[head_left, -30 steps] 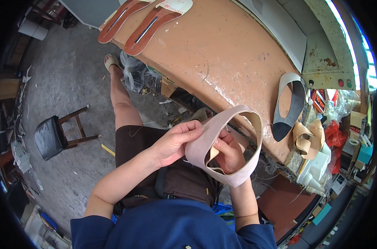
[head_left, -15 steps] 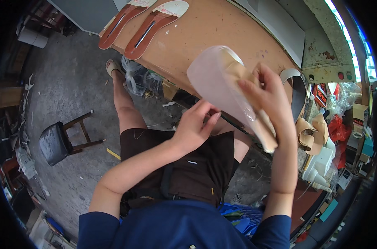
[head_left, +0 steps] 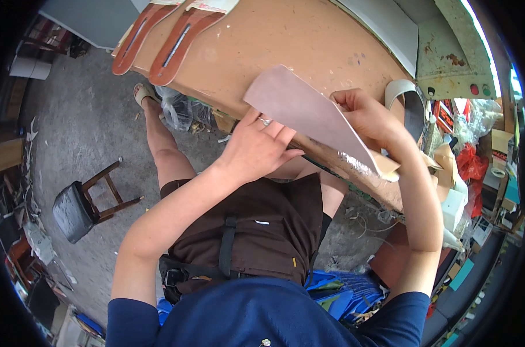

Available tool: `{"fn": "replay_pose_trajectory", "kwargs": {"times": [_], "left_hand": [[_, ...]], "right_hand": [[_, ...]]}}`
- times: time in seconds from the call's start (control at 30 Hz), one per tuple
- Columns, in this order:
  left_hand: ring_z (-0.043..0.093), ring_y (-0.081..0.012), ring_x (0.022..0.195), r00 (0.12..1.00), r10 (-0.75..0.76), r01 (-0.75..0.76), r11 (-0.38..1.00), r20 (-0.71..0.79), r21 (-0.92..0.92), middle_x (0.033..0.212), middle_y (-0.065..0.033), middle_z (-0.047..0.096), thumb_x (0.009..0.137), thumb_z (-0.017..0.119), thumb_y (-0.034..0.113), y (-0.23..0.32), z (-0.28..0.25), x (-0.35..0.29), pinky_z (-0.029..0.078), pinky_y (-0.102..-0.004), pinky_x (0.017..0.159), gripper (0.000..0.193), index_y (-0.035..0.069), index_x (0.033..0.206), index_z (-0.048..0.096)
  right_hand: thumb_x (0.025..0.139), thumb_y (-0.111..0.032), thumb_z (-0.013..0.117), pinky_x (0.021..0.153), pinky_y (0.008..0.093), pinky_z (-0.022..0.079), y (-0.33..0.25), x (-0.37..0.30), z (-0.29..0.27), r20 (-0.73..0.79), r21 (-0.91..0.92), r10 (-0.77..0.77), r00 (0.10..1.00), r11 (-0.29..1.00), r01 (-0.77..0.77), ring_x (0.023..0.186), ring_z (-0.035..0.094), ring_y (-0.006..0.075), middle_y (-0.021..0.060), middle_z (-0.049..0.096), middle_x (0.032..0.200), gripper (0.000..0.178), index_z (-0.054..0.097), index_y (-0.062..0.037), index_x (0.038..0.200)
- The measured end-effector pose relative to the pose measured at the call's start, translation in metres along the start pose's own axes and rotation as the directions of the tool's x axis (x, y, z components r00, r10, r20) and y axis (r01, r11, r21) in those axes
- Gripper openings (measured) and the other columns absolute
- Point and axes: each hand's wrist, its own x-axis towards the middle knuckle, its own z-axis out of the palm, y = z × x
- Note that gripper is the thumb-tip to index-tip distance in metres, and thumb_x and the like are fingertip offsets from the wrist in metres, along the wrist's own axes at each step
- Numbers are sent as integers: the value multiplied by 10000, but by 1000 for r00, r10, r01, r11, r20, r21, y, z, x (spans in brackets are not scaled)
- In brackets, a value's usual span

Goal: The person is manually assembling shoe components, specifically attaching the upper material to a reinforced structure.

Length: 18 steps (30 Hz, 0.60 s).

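A flat mauve-grey leather-like piece (head_left: 306,110) hangs tilted above the front edge of the workbench (head_left: 245,40); a beige layer shows at its lower right end. My right hand (head_left: 371,118) grips it along the far right edge, fingers bent. My left hand (head_left: 252,146) is at its near left edge, with the fingers reaching beneath it and the tips hidden. A ring is on one finger, and the thumb sticks out to the right, apart from the fingers.
Two brown insoles (head_left: 169,63) with light toe ends lie at the bench's left. A white curved band (head_left: 399,87) stands near the machine's buttons at right. Beyond it are beige scraps, red bags and bottles. A black-seated stool (head_left: 76,211) is on the floor at left.
The piece has turned so its smooth mauve face shows more fully. My left hand has moved up and left, its fingers now under the edge. The view has shifted slightly.
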Motion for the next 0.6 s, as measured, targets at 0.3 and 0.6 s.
{"fn": "replay_pose_trajectory", "kwargs": {"times": [0.3,0.6], "left_hand": [[584,-336,977,873,-372,292,916,-314,-274,928,-148,601,646,779,184,21,10,14,461,-442,894,446,8,986,550],[598,-371,817,910,-258,213,963,-326,-167,872,-160,628,620,802,169,11,17,9,488,-428,749,485,-9,1010,573]], "right_hand": [[895,-225,613,659,233,481,-22,-7,4,55,7,75,996,997,-76,712,588,70,38,683,848,282,685,25,1004],[910,-205,616,576,188,457,-31,-1,20,-66,317,-242,968,915,251,648,572,38,-11,618,721,210,629,-23,807]]}}
